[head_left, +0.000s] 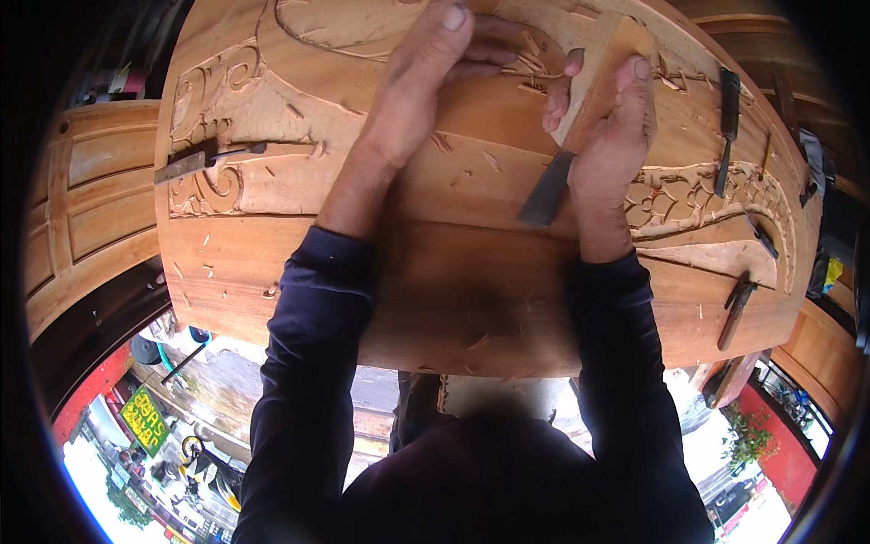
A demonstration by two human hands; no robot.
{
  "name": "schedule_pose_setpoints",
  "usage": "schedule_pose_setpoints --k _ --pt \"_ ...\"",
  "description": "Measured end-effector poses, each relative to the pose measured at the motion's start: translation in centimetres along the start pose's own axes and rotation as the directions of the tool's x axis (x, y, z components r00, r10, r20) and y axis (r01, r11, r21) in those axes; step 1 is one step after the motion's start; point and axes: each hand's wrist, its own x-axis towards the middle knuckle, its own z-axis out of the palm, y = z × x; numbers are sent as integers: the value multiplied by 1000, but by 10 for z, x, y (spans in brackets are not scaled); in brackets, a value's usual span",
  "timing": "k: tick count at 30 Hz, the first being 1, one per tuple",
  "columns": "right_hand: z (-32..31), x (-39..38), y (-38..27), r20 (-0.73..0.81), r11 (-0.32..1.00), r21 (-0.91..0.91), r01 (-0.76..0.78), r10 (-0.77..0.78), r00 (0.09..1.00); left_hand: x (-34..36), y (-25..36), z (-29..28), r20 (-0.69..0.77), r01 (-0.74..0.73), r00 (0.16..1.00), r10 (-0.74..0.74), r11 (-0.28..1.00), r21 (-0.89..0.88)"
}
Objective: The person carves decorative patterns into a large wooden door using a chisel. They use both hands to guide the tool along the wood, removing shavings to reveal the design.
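Note:
My right hand [616,127] is wrapped round the thick pale wooden handle [605,77] of a chisel. Its dark flared blade [549,189] points down toward me, over a carved wooden panel [471,272]. To the left, my left hand [435,63] is held over the panel's upper middle with its fingers stretched out and the thumb up. Nothing shows in it. Loose wood shavings [533,59] lie between the two hands. Scroll carving [213,186] covers the panel's left side, and a flower-patterned band [693,198] runs along the right.
Several other carving tools rest on the panel: one at the left edge [190,165], a black-handled chisel [728,118] at the right, and a dark tool [738,310] near the lower right corner. A panelled wooden door [100,195] stands at left. A motorbike [207,467] is at lower left.

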Motion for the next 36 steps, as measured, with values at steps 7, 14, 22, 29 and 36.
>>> schedule_pose_setpoints --k 7,14,22,29,36 --pt "7 -11 2 -23 987 -87 -135 134 991 9 -15 -2 0 19 1000 -19 999 41" --pt "-27 3 -18 207 735 591 -332 260 943 12 -14 -2 41 -34 999 33 999 25" --pt "-18 -5 -14 -31 997 -50 -56 55 998 6 -12 -3 13 9 1000 -11 997 81" --pt "-18 -6 -9 2 999 -52 15 -14 1000 8 -12 4 1 -22 1000 22 996 87" --pt "-5 -8 2 -59 998 -20 -62 60 996 14 -13 15 23 -39 999 39 999 16"
